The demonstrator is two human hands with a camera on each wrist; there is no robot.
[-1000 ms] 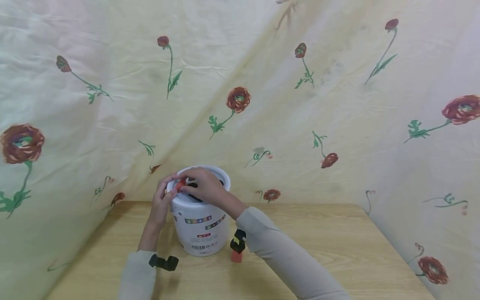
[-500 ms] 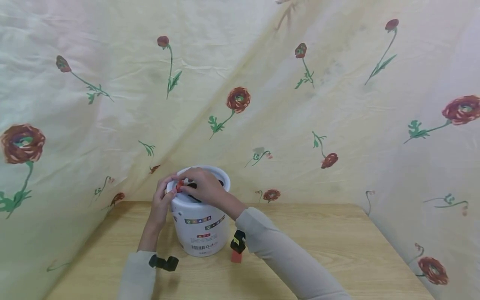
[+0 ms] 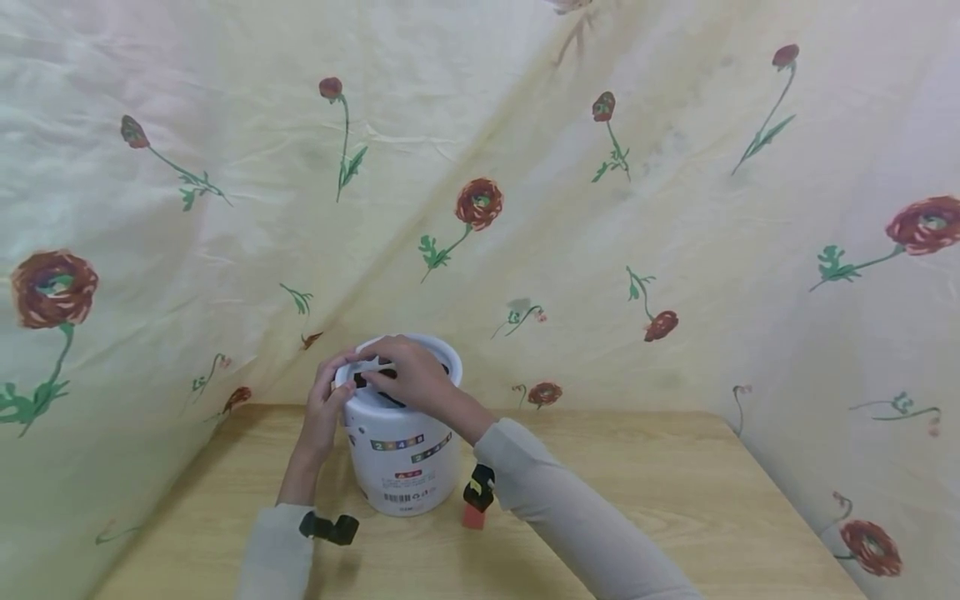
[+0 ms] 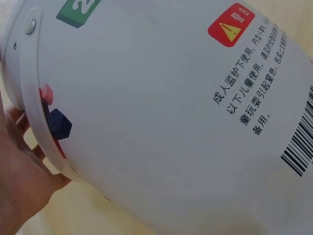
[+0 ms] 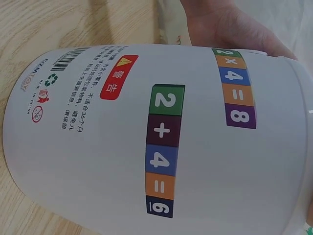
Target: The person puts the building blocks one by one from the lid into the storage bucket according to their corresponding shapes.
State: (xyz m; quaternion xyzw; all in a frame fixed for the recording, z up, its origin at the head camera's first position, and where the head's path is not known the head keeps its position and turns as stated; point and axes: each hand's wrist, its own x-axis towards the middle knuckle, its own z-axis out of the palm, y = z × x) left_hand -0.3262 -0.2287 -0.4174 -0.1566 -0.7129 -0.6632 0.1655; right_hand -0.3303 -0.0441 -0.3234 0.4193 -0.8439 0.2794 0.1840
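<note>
A white bucket (image 3: 401, 479) with printed number-block labels stands on the table. Its recessed white lid has dark cut-out holes (image 3: 361, 381), partly covered by the hands. My left hand (image 3: 322, 408) holds the left side of the rim, thumb near one hole; in the left wrist view that hand (image 4: 24, 181) lies at the rim beside the bucket's handle (image 4: 32, 73). Over the lid arches my right hand (image 3: 412, 375), its fingers bent loosely near the same hole with nothing visible between them. The tips are partly hidden.
A red block (image 3: 473, 517) lies on the wooden table (image 3: 630, 492) right of the bucket, partly behind the right wrist camera (image 3: 478, 487). Flower-printed cloth (image 3: 675, 250) hangs around the back and sides of the table.
The red piece held at the lid's left hole sank into it and is out of sight, leaving the hole dark. Both hands stay almost where they were; the view shifts slightly.
</note>
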